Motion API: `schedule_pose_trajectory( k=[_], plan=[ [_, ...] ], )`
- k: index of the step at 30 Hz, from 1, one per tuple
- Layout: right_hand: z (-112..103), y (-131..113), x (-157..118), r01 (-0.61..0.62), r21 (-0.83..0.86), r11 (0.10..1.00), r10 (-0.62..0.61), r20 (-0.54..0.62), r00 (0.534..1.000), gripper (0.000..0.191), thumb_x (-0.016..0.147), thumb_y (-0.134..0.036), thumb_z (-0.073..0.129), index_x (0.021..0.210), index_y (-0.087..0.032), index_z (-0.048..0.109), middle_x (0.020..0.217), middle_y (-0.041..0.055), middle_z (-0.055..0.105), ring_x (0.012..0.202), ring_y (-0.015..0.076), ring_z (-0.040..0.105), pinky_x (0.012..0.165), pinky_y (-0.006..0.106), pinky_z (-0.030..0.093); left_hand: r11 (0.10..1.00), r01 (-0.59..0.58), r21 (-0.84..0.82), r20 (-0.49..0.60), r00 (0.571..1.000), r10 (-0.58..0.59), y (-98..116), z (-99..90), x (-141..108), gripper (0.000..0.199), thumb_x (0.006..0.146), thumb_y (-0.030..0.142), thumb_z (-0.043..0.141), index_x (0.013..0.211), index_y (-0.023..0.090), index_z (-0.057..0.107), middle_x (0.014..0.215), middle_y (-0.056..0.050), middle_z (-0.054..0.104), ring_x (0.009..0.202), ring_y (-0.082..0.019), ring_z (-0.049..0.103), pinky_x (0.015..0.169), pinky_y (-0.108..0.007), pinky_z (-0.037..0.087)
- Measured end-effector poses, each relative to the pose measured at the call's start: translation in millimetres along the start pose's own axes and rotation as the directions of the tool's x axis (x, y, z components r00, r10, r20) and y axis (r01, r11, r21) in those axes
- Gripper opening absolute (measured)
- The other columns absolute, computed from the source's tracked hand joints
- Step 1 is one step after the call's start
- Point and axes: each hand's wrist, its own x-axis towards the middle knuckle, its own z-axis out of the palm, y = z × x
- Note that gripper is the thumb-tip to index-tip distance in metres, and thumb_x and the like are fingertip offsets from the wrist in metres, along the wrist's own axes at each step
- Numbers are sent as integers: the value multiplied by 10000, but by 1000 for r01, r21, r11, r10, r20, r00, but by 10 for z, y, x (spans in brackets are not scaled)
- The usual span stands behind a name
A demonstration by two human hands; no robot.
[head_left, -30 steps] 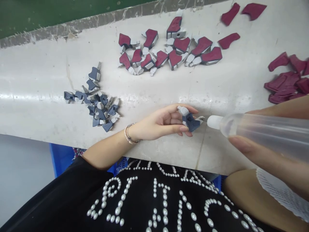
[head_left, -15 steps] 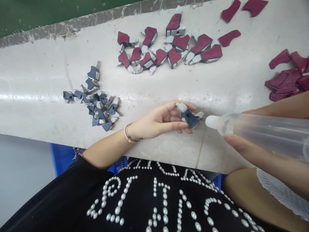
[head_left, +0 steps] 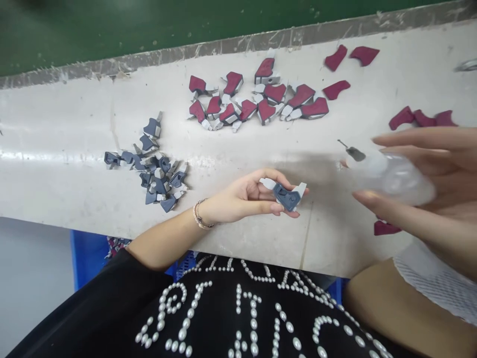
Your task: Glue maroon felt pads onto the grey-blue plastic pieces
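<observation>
My left hand (head_left: 246, 196) rests near the white table's front edge, its fingers curled around a navy-and-grey moulded piece (head_left: 286, 196). My right hand (head_left: 439, 169) grips a translucent plastic squeeze bottle (head_left: 395, 179) above the table, to the right of the piece and apart from it. The bottle's nozzle is blurred and points down and to the left. A small dark item with a thin metal tip (head_left: 355, 154) lies just beyond the nozzle; I cannot tell what it is.
Several navy pieces (head_left: 156, 174) lie left of my hands on the white table (head_left: 85, 119). Several maroon-and-grey pieces (head_left: 253, 97) lie beyond them, with loose maroon shapes (head_left: 421, 119) at right. A green surface (head_left: 112, 35) runs behind. A blue crate (head_left: 87, 258) sits below.
The bottle has swung from lying nearly level to pointing more toward the table, and my right hand has shifted. The held piece has turned flatter. The whole view has tilted slightly.
</observation>
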Motion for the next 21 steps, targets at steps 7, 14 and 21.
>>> schedule_pose_trajectory(
  k=[7,14,21],
  plan=[
    [299,-18,164,-67,33,997,65,72,995,391,815,-504,772,1081,-305,566,1129,38,758,1003,284,716,800,446,585,999,4,-35,2,1000,-4,13,25,-34,301,890,205,756,1125,193,568,1270,-121,722,990,-167,781,970,-313,588],
    [482,97,265,-38,2,999,37,186,982,462,818,-486,741,1196,-321,532,1367,20,683,1137,253,687,904,408,576,996,-49,76,-131,990,59,33,64,-76,347,816,196,823,1070,170,588,1229,-113,721,966,-149,770,925,-293,610],
    [-264,281,161,-246,-391,887,239,-67,969,337,763,-510,745,981,-255,709,934,101,744,775,277,652,637,436,489,988,-40,152,-183,981,68,-2,110,-57,385,732,255,884,963,150,594,1217,-140,714,1102,-206,720,937,-367,613]
  ],
)
